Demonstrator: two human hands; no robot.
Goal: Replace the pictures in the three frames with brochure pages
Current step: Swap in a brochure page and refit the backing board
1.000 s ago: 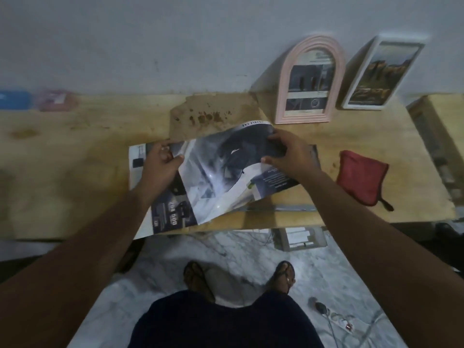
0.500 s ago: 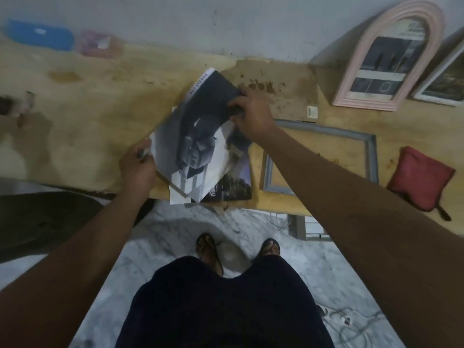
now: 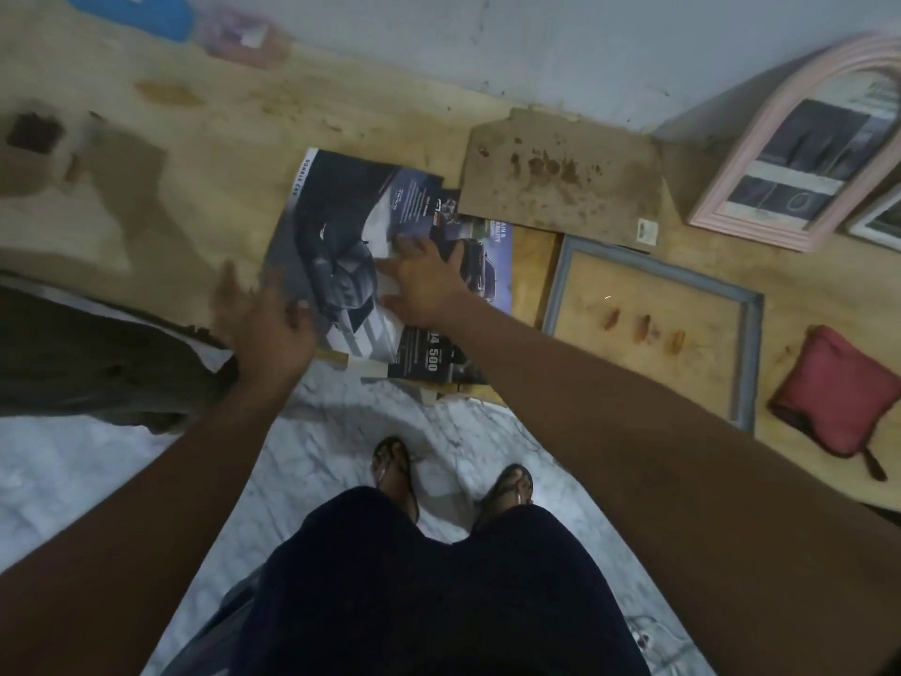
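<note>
Now the right hand [image 3: 429, 280], fingers spread flat, is pressing the brochure [image 3: 341, 246] onto the bench [image 3: 195, 187]; left hand [image 3: 273, 319] hovering open. Next, probably: separate a page for the grey frame [image 3: 751, 334].

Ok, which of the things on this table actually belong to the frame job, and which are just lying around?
Job:
- brochure pages, right hand flat on them, left hand open beside
- empty grey frame
- brown backing board
- pink arched frame, already filled
- white frame, at the picture's edge

Lying about:
- red pouch
- blue object
- pink object
</note>
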